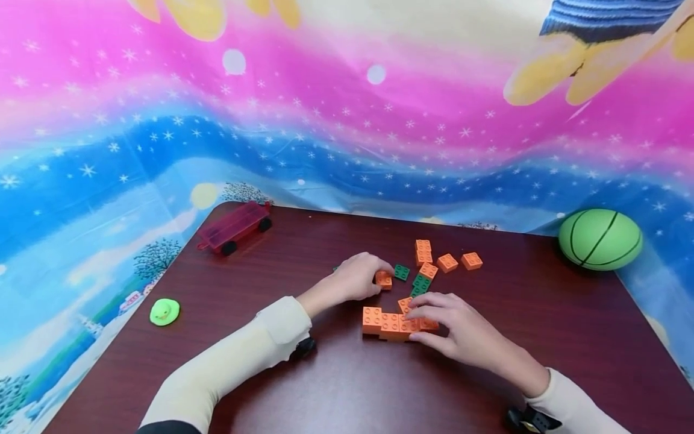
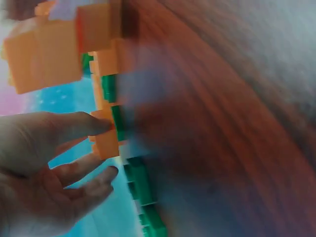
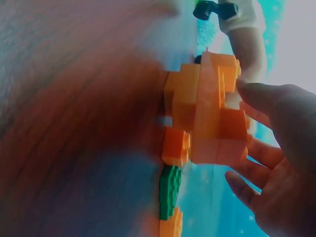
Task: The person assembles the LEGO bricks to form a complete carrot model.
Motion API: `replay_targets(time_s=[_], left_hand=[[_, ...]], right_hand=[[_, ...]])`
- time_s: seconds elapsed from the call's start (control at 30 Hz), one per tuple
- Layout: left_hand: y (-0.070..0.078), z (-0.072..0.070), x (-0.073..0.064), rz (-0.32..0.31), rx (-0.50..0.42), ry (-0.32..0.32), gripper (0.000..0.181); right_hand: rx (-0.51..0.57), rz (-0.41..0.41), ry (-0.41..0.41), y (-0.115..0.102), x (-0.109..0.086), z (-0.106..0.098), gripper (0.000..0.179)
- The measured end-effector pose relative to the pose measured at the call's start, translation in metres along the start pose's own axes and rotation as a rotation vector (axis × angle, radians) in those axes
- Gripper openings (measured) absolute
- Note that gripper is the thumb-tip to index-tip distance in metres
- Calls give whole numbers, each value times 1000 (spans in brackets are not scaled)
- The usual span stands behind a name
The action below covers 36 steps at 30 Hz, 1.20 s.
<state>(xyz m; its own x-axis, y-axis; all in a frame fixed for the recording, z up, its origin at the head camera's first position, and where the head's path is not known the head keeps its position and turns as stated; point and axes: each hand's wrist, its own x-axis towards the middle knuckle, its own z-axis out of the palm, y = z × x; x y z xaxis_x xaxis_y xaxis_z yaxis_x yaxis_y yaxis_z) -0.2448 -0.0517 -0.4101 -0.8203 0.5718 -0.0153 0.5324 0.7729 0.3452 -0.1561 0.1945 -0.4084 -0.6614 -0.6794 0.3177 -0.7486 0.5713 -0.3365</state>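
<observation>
In the head view my left hand [image 1: 355,277] pinches a small orange toy brick [image 1: 384,279] on the table between thumb and fingers. The left wrist view shows the thumb against that brick [image 2: 106,142]. My right hand [image 1: 468,334] holds the right end of a row of joined orange bricks [image 1: 389,325], thumb on the near side and fingers over the far side. Part of this row is hidden under the fingers. In the right wrist view the joined row [image 3: 207,113] is raised above the tabletop level in places, with bricks stacked on it.
Behind the hands lie green bricks [image 1: 421,283], a small green brick [image 1: 401,272] and several loose orange bricks [image 1: 447,263]. A pink toy wagon [image 1: 235,229] stands back left, a green toy [image 1: 164,312] left, and a green ball [image 1: 600,239] at the back right edge of the table [image 1: 347,392].
</observation>
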Motion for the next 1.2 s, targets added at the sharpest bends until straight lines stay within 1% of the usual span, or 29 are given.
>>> replay_targets(time_s=[0.07,0.2,0.33,0.43,0.57,0.67,0.77,0.87,0.93,1.07,1.2], left_hand=[[2,-5,-3,20,-69,-4,42],[6,-18,-9,68,-178,21,44],[14,-28,-19,124,-253,28,42],[21,-33,-30,167,-291,-3,40],[28,-35,-44,200,-295,-69,39],[31,-33,-50,209,-297,-101,38],[33,-30,-51,211,-300,-118,39],[34,-27,-50,218,-286,-130,41],[35,-25,-50,218,-273,-140,42],[37,-24,-50,212,-235,-158,41],[38,-24,-51,227,-194,-161,36]], right_hand=[[-45,-35,-11,-1,2,3,24],[-85,-98,-25,0,6,10,21],[-58,-139,-3,3,9,15,17],[-32,-148,11,4,9,16,15],[-33,-132,5,4,9,17,14],[-32,-115,1,3,8,17,11],[-20,-96,9,3,8,18,7],[-8,-82,17,3,8,19,14],[-7,-80,19,3,7,19,15],[-14,-71,12,3,7,18,15],[-19,-56,-1,2,8,16,17]])
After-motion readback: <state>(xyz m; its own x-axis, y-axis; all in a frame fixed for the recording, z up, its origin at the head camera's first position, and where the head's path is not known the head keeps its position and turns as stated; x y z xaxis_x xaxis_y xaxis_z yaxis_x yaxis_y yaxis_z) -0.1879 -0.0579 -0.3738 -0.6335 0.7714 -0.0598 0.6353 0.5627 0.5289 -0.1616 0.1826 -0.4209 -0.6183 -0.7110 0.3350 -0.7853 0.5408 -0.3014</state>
